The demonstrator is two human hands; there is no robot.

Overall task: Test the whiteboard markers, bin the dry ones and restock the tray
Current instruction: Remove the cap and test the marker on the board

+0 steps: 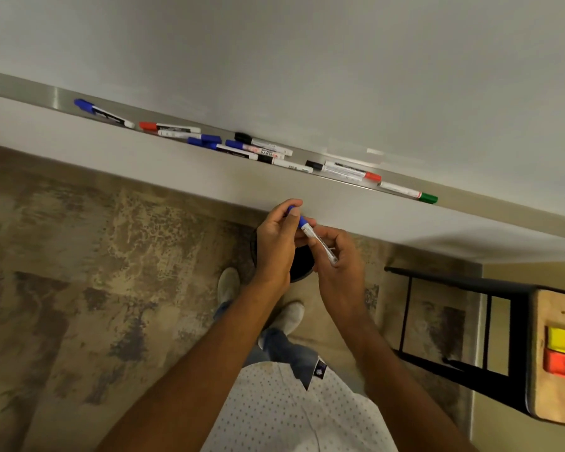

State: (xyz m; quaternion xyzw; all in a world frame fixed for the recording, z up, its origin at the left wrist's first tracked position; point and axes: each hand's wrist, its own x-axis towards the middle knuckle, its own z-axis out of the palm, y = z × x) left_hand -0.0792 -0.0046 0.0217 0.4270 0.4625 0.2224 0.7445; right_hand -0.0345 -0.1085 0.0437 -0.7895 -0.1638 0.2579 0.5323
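Two hands grip one blue-capped marker (pixel 310 233): our left hand (pixel 276 246) pinches its cap, our right hand (pixel 338 256) its barrel. About ten markers crowd the tray (pixel 62 96); its left end lies bare.

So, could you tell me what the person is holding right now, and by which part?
A blue marker, held in both hands: the left hand grips the blue cap end, and the right hand holds the white barrel.

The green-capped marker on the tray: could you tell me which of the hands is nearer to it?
Right. The right hand is below and left of the green-capped marker; the left hand is further left.
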